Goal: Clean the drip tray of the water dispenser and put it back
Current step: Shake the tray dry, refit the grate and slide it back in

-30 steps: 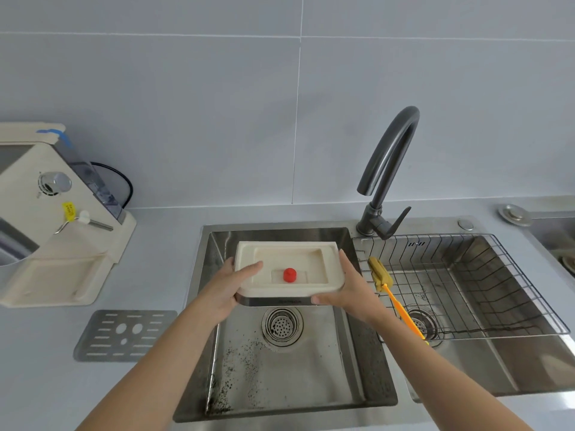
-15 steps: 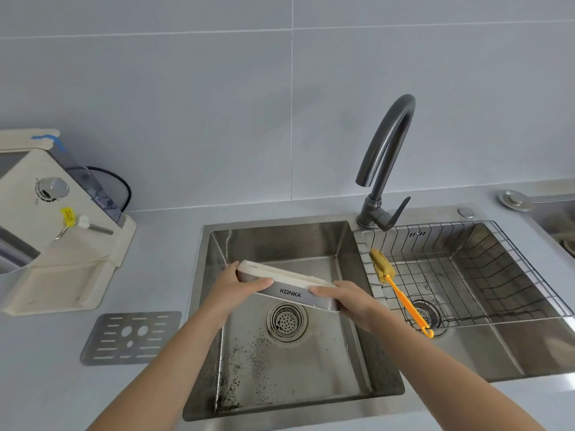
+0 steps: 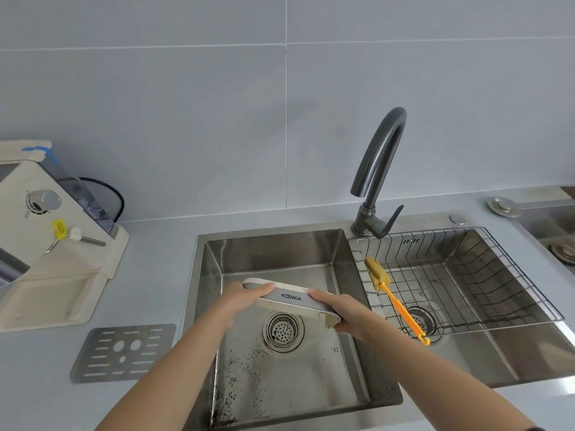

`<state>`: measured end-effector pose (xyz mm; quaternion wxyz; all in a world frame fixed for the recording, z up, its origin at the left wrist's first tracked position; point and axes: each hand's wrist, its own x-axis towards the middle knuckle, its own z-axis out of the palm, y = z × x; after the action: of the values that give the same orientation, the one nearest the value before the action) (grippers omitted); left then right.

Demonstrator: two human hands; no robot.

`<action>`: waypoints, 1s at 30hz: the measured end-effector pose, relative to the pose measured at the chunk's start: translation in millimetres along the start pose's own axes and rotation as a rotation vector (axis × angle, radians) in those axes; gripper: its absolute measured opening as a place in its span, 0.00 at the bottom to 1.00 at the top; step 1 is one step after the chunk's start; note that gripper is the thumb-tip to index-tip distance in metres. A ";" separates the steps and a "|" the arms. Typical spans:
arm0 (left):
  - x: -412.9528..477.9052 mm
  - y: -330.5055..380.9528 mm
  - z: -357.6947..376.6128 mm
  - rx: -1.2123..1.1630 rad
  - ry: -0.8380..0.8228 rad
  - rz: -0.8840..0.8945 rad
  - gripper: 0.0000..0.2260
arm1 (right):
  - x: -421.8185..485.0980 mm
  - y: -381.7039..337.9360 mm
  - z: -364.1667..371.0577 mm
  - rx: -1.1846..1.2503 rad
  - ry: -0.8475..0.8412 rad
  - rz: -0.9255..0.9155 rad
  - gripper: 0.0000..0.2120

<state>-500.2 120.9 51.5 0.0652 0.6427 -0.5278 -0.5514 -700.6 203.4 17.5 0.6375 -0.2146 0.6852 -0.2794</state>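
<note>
Both hands hold the drip tray (image 3: pixel 291 296) over the left sink basin (image 3: pixel 280 362), just above the drain strainer (image 3: pixel 283 331): left hand (image 3: pixel 241 298) closed on its left end, right hand (image 3: pixel 337 311) closed on its right end, so each grip is wrapped tight w/ the tray betw. them. Tray is tipped on edge, open side facing away, right end lower, so this looks like emptying it. To do it well: keep it low in the basin so nothing splashes onto the desk (image 3: pixel 155 275), let it drain fully, then rinse under the faucet (image 3: pixel 378 172); faucet sits to the right, so the tray must shift over. Nearby: brush (image 3: pixel 395 300) lying on the wire rack (image 3: pixel 466 275) in the right basin, metal grille (image 3: pixel 123 353) on the desk, dispenser (image 3: pixel 53 244) at left. Nothing blocks the pour; the dark specks on the basin floor could get onto the tray if it's set down.
</note>
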 end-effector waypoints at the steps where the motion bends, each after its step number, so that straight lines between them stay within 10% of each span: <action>1: 1.3 -0.5 1.2 -0.006 -0.002 -0.005 0.21 | -0.5 -1.5 1.5 -0.044 0.054 -0.011 0.34; 11: -9.2 37.0 -16.2 -0.115 0.108 0.337 0.10 | -13.7 -46.5 -9.7 -0.232 0.400 -0.406 0.43; 17: -8.4 -16.9 14.9 0.071 -0.143 -0.045 0.27 | 0.4 15.8 8.6 -0.360 0.256 -0.092 0.28; 26: -6.9 25.2 -10.0 0.025 0.168 0.297 0.33 | -11.0 -26.2 -4.0 -0.228 0.432 -0.393 0.38; 30: -8.8 -13.4 9.5 0.183 -0.148 0.041 0.28 | -2.2 19.1 11.2 -0.291 0.303 -0.133 0.29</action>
<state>-498.0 138.1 44.6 -0.0218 0.5927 -0.5923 -0.5454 -688.1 217.9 6.3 0.4696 -0.3045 0.7906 -0.2483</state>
